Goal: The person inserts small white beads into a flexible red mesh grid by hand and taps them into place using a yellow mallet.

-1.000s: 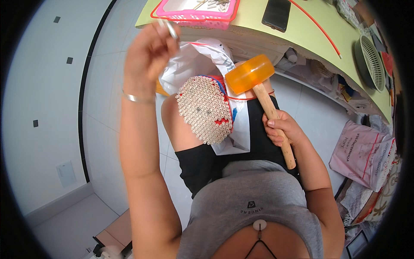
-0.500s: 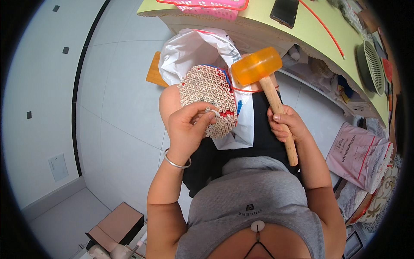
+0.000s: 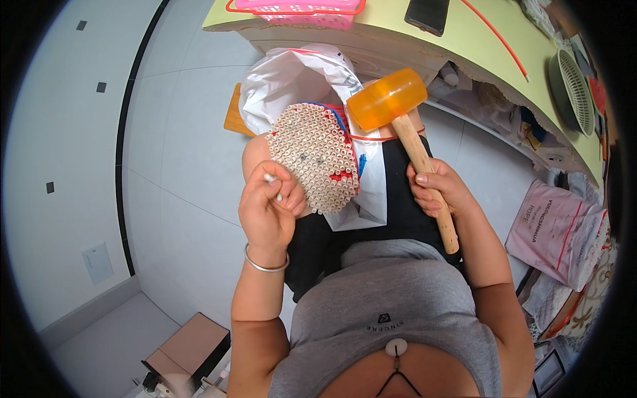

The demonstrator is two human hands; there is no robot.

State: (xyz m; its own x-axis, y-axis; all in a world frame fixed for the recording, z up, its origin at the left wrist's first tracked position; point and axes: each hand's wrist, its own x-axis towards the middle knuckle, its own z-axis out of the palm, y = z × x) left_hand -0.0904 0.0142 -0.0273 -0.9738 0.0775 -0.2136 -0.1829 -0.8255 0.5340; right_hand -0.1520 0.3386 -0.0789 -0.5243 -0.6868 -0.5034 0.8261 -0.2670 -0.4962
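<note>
Over the last half second the left hand [image 3: 269, 205] has drawn back from over the bundle of pale tubes [image 3: 308, 149] to its lower-left edge, fingers curled around small white pieces [image 3: 269, 178], leaving the red gap [image 3: 342, 177] uncovered and seemingly unfilled. The bundle sits over the lap [image 3: 401, 199] by the white bag [image 3: 275, 86]; the right hand [image 3: 434, 187] still grips the orange-headed mallet [image 3: 388, 99] by its handle.

Blk phone [image 3: 426, 16] on grn tbl [image 3: 472, 41]
</note>
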